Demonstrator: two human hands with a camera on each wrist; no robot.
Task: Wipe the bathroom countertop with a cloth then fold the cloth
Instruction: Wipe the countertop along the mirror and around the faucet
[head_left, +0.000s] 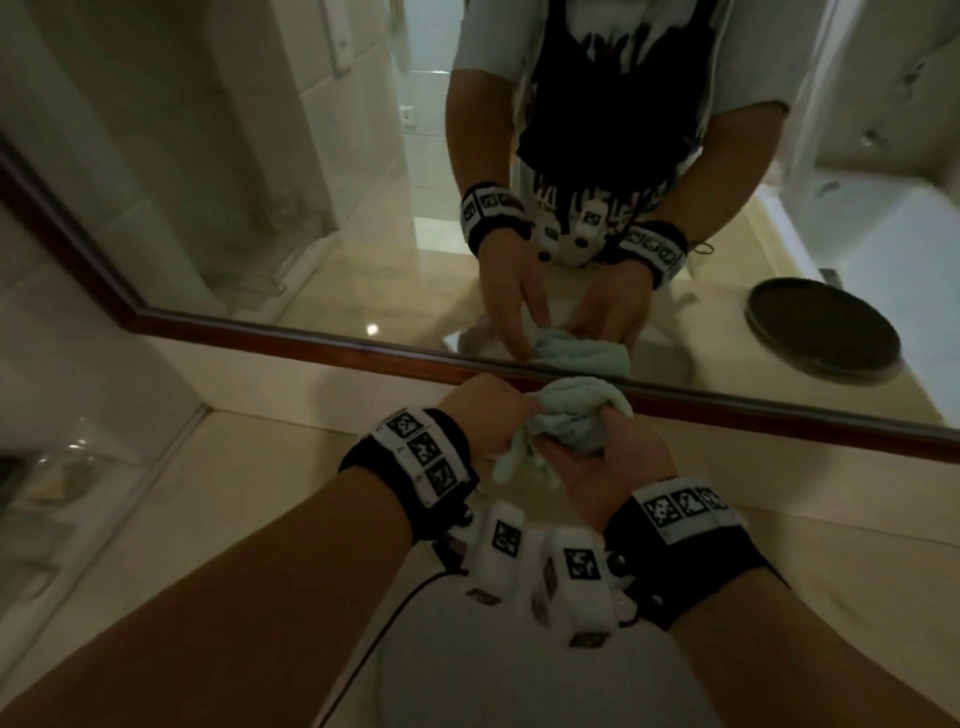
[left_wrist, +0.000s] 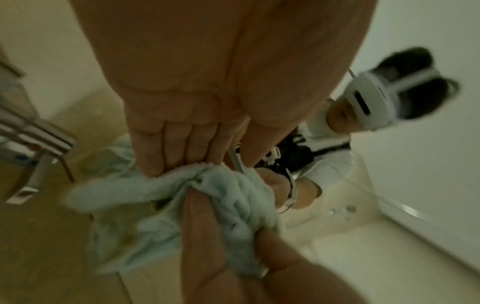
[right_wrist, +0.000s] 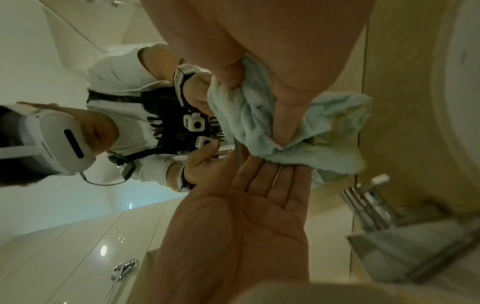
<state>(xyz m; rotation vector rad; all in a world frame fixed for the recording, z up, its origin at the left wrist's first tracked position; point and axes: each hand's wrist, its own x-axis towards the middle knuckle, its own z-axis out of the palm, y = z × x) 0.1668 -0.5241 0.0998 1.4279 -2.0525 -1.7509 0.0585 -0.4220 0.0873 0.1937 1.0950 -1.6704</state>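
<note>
A light blue-green terry cloth (head_left: 571, 415) is bunched up in the air just in front of the mirror's lower frame, above the beige countertop (head_left: 249, 499). My right hand (head_left: 597, 457), palm up, grips the bunch with fingers and thumb curled into it (right_wrist: 259, 82). My left hand (head_left: 488, 415) meets the cloth from the left. Its palm (right_wrist: 267, 195) is flat and its fingers (left_wrist: 166, 152) lie straight, their tips at the cloth's fuzzy edge (left_wrist: 145, 181). A loose tail of cloth (head_left: 506, 462) hangs below the hands.
The mirror (head_left: 234, 182) with a dark wooden frame (head_left: 337, 345) stands directly behind the hands. A chrome faucet (left_wrist: 39, 148) is close by, and a basin's curved rim (right_wrist: 462, 102) shows nearby. A dark round tray (head_left: 821, 332) appears in the reflection at right.
</note>
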